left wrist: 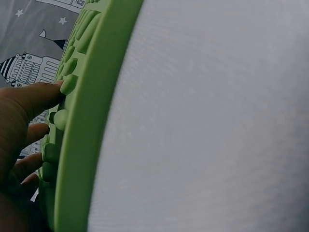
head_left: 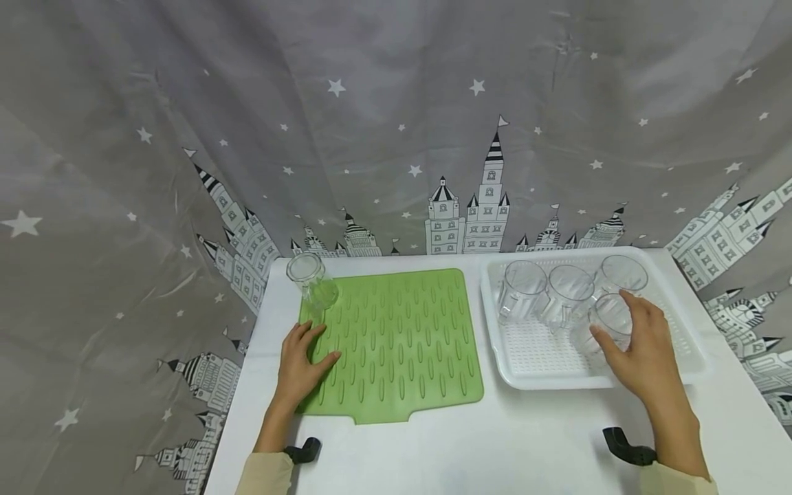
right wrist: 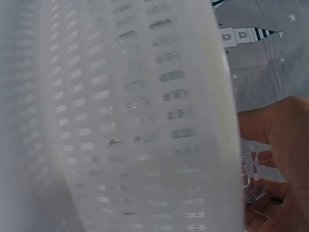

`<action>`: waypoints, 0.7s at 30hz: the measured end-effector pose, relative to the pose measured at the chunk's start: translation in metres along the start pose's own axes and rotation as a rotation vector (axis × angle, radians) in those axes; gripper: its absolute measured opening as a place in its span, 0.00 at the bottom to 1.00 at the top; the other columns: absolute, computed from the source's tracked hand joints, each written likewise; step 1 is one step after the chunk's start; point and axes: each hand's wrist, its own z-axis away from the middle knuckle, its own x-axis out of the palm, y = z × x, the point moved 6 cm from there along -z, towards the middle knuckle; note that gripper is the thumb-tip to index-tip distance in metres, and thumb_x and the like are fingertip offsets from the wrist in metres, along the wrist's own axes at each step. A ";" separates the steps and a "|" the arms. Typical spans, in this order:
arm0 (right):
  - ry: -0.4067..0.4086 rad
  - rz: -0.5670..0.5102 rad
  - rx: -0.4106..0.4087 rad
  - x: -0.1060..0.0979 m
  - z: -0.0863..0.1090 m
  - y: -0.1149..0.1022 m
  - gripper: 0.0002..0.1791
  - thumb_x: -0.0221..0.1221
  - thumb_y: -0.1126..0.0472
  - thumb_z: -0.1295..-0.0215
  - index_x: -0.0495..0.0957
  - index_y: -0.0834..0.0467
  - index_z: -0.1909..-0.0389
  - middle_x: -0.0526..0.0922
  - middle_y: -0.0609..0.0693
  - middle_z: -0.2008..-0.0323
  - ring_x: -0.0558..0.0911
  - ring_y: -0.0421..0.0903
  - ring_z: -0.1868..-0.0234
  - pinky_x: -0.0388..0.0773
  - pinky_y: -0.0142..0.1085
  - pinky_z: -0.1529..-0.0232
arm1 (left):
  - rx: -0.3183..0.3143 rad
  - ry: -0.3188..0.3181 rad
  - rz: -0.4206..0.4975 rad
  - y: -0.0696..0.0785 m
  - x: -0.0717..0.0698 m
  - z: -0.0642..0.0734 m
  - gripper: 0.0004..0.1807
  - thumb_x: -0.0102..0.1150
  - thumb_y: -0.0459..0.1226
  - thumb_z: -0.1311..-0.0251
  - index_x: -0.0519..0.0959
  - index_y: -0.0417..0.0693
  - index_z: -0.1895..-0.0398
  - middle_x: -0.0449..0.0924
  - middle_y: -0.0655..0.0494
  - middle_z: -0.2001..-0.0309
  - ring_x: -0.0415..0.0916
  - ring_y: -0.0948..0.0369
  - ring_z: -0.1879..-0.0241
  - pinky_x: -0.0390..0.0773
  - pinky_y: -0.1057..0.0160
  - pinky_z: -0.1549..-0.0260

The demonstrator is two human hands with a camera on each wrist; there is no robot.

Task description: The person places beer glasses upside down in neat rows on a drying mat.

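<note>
A green drying mat (head_left: 396, 344) with raised oval ridges lies on the white table. My left hand (head_left: 300, 364) rests at its left edge, fingers spread and relaxed, holding nothing; in the left wrist view the fingertips are by the ridges of the mat (left wrist: 91, 125). A clear glass mug (head_left: 312, 282) stands upside down on the mat's back left corner. On the right, my right hand (head_left: 646, 347) grips a clear glass mug (head_left: 609, 316) near its rim, inside a white plastic basket (head_left: 538, 381). The basket wall (right wrist: 145, 121) hides most of that mug in the right wrist view.
Three more glass mugs stand rim up in the basket: one at the left (head_left: 522, 292), one in the middle (head_left: 568, 295) and one at the back right (head_left: 621, 273). Behind the table (head_left: 458, 447) hangs a grey curtain (head_left: 383, 117) with castles and stars.
</note>
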 end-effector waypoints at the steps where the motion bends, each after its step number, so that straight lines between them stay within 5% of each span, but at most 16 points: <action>1: 0.007 -0.001 -0.003 -0.003 -0.001 -0.002 0.47 0.69 0.62 0.33 0.57 0.65 0.17 0.62 0.80 0.26 0.64 0.80 0.28 0.62 0.80 0.32 | 0.001 0.001 0.001 0.000 0.000 0.000 0.39 0.78 0.44 0.39 0.75 0.42 0.26 0.62 0.32 0.20 0.46 0.31 0.16 0.54 0.21 0.23; 14: 0.182 0.041 -0.034 -0.053 -0.015 -0.041 0.50 0.76 0.59 0.43 0.65 0.60 0.19 0.77 0.73 0.34 0.75 0.70 0.36 0.70 0.67 0.43 | -0.010 -0.014 0.019 -0.002 0.001 0.001 0.39 0.77 0.44 0.38 0.75 0.43 0.25 0.61 0.34 0.19 0.45 0.32 0.15 0.54 0.21 0.23; 21: 0.212 0.054 -0.028 -0.062 -0.011 -0.052 0.51 0.76 0.55 0.44 0.66 0.58 0.19 0.78 0.72 0.35 0.75 0.68 0.35 0.69 0.65 0.45 | -0.003 0.004 0.021 0.001 0.000 0.002 0.38 0.77 0.44 0.38 0.75 0.43 0.26 0.61 0.33 0.20 0.46 0.31 0.16 0.54 0.21 0.24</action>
